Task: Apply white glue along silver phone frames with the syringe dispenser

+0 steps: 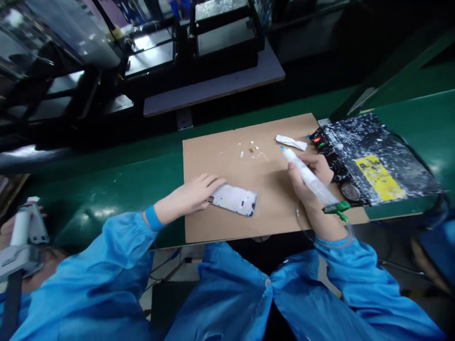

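**Bench station: dispensing syringe and phone frame on card mat**

Blue smock sleeves [227,298], smooth and slightly glossy, fill the near edge of the view.

Left hand [188,196]: fingers flat and spread on one end of a phone frame [234,199], pressing it down rather than clasping it. Frame is thin, rectangular and pale metallic, lying flat near the front of a matt brown cardboard sheet [227,156].

Right hand [313,189]: clenched round a clear plastic syringe [308,177], cylindrical, blue-tipped nozzle pointing up and away, green fitting at the rear joined to a thin transparent hose.

Also present: white crumbs and a crumpled white scrap [290,142] at the sheet's far edge; a black control box [373,161], speckled white, with a yellow label, just beside the right hand; green belt surface [106,189] beneath.

Risks, as judged: the frame may slide on the smooth card if pressure slackens; the looping hose could snag the table edge and jerk the nozzle; loose crumbs might stick to the frame.
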A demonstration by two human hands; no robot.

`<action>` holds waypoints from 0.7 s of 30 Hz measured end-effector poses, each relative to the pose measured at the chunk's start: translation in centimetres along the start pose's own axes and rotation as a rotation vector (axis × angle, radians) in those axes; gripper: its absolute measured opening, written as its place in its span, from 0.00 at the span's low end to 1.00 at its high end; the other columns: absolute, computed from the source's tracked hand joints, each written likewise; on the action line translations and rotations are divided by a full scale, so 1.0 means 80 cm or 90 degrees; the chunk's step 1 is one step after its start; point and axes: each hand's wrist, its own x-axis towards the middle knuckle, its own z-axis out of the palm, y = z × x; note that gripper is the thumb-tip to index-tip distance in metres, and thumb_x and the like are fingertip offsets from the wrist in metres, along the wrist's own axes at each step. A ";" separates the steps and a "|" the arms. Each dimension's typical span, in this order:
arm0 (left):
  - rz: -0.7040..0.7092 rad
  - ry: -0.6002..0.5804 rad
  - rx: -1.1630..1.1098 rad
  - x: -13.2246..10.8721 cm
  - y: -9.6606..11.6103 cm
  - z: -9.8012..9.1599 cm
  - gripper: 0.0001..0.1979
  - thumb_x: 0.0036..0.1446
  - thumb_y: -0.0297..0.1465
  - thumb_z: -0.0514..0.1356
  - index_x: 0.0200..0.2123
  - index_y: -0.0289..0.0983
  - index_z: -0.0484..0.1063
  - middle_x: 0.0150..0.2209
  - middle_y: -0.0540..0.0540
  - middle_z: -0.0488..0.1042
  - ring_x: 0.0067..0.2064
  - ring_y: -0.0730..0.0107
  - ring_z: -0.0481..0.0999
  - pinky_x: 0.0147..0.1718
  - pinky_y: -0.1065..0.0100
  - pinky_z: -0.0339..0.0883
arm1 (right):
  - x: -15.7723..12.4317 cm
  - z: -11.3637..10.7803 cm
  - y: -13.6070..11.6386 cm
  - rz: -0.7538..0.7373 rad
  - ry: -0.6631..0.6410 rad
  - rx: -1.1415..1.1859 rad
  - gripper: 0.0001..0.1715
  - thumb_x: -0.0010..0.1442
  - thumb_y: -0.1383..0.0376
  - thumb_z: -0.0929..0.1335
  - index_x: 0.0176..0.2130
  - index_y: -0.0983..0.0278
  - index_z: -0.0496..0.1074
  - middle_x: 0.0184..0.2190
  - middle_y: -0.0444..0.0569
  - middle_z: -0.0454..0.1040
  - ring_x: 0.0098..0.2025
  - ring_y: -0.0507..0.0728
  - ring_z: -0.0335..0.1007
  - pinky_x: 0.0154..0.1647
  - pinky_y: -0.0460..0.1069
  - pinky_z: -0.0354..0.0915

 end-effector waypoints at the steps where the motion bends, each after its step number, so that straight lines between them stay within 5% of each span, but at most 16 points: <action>1: 0.040 0.004 0.015 0.015 0.008 0.005 0.40 0.67 0.21 0.62 0.80 0.37 0.61 0.73 0.32 0.76 0.72 0.45 0.78 0.70 0.47 0.74 | 0.000 -0.001 0.000 -0.001 -0.001 -0.006 0.33 0.65 0.33 0.74 0.45 0.58 0.80 0.31 0.52 0.81 0.27 0.57 0.70 0.27 0.55 0.65; 6: 0.069 0.071 -0.001 0.060 0.012 0.010 0.37 0.73 0.19 0.54 0.82 0.35 0.60 0.80 0.33 0.70 0.82 0.47 0.66 0.80 0.46 0.63 | 0.000 -0.007 0.003 -0.051 0.012 -0.016 0.31 0.68 0.38 0.75 0.46 0.62 0.80 0.33 0.51 0.81 0.29 0.56 0.73 0.29 0.54 0.68; 9: -0.062 0.134 -0.097 0.079 0.012 0.022 0.35 0.73 0.33 0.64 0.79 0.32 0.65 0.76 0.30 0.72 0.75 0.43 0.74 0.73 0.46 0.71 | -0.004 -0.007 0.004 -0.054 -0.013 -0.005 0.28 0.69 0.41 0.77 0.47 0.63 0.81 0.34 0.50 0.82 0.30 0.56 0.74 0.30 0.52 0.68; 12: -0.192 0.201 -0.144 0.107 0.017 0.047 0.47 0.72 0.54 0.69 0.81 0.31 0.63 0.72 0.27 0.73 0.69 0.38 0.75 0.68 0.41 0.73 | -0.008 -0.004 0.002 -0.017 -0.098 0.024 0.30 0.68 0.39 0.77 0.48 0.62 0.80 0.33 0.49 0.82 0.29 0.55 0.73 0.28 0.51 0.67; 15: -0.219 0.238 -0.119 0.130 0.024 0.069 0.47 0.72 0.55 0.70 0.79 0.30 0.67 0.68 0.28 0.75 0.67 0.37 0.75 0.64 0.41 0.72 | -0.007 -0.001 -0.003 0.030 -0.173 0.102 0.30 0.69 0.38 0.77 0.51 0.60 0.77 0.33 0.46 0.81 0.28 0.55 0.75 0.28 0.51 0.70; 21: -0.149 0.266 -0.104 0.105 0.049 0.088 0.39 0.65 0.60 0.75 0.60 0.32 0.77 0.60 0.33 0.78 0.60 0.42 0.77 0.57 0.49 0.72 | -0.006 -0.001 -0.034 0.042 -0.281 0.189 0.30 0.75 0.42 0.75 0.65 0.55 0.76 0.45 0.51 0.87 0.36 0.58 0.85 0.35 0.55 0.80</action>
